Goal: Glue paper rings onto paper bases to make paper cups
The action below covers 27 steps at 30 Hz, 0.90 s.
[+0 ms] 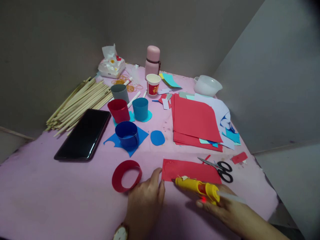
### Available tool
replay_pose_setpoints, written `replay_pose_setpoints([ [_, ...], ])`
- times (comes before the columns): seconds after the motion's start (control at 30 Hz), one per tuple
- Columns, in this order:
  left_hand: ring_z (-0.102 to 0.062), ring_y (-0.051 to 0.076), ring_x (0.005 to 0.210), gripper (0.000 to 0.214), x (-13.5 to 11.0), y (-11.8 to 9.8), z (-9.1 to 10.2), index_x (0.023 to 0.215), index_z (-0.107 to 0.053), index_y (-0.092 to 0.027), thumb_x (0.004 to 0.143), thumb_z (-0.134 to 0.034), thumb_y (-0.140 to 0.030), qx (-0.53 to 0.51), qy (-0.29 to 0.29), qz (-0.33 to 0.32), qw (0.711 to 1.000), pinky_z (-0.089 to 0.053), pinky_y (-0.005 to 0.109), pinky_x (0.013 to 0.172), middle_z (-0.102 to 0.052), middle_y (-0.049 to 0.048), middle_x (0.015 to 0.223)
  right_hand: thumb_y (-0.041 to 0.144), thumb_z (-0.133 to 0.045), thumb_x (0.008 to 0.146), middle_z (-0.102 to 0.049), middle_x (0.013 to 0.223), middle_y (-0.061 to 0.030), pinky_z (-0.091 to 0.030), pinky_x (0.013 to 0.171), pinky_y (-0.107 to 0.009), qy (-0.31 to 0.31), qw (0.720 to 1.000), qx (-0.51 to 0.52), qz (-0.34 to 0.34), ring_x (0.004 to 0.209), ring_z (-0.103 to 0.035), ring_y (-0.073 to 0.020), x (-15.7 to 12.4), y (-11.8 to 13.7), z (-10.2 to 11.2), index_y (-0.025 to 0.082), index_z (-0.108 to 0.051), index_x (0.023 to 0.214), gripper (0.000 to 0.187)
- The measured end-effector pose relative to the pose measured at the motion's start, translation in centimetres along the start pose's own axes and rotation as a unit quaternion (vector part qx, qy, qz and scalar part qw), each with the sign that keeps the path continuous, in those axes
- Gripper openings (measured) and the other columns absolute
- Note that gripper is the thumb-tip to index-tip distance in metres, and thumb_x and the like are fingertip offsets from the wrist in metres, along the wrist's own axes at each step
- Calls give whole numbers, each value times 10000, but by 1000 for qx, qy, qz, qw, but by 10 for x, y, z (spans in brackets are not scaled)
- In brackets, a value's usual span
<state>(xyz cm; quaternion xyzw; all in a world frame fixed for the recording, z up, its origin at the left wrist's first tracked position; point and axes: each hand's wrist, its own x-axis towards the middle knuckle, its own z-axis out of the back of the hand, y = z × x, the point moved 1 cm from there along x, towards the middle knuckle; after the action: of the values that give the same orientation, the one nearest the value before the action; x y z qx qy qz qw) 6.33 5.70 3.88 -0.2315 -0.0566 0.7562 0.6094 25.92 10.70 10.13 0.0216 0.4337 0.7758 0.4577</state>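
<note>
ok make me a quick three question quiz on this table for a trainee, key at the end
1. Which hand holds the yellow plastic glue gun?
2. True or false: the black-handled metal scissors stand inside the white rounded bowl.
3. Fill in: the pink lidded bottle stands ____ the red-and-white paper cup.

Key:
1. The right hand.
2. False; they lie partly over the rectangular red paper strip.
3. Behind.

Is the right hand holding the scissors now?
No, the right hand holds a glue gun, and the scissors lie apart beyond it.
</note>
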Motion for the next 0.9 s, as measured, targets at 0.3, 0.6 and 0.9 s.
replay_pose_setpoints([
  [0.3, -717, 237, 699, 329, 2, 0, 1, 1233, -543, -250, 924, -430, -266, 1, 0, 2, 1000, -471, 318, 565, -742, -3, 737, 368, -569, 854, -745, 1091, -1, -530, 865, -244, -22, 1000, -8, -7, 942, -707, -220, -2, -4, 2, 338, -660, 1182, 341],
  [0.6, -716, 232, 680, 319, -1, 0, -1, 1214, -559, -250, 918, -439, -261, 8, -12, -2, 1000, -464, 312, 552, -735, -11, 710, 340, -539, 865, -734, 1119, -24, -541, 855, -298, -16, 997, -71, -2, 989, -693, -241, -3, -13, 6, 331, -622, 1229, 374],
  [0.9, -716, 209, 669, 317, 0, 2, -3, 1220, -546, -258, 919, -446, -267, 7, -20, -9, 1000, -451, 286, 544, -740, -24, 721, 405, -574, 864, -758, 1023, 13, -547, 772, -235, -7, 999, -47, 2, 875, -706, -201, -3, -9, 1, 365, -636, 1201, 345],
])
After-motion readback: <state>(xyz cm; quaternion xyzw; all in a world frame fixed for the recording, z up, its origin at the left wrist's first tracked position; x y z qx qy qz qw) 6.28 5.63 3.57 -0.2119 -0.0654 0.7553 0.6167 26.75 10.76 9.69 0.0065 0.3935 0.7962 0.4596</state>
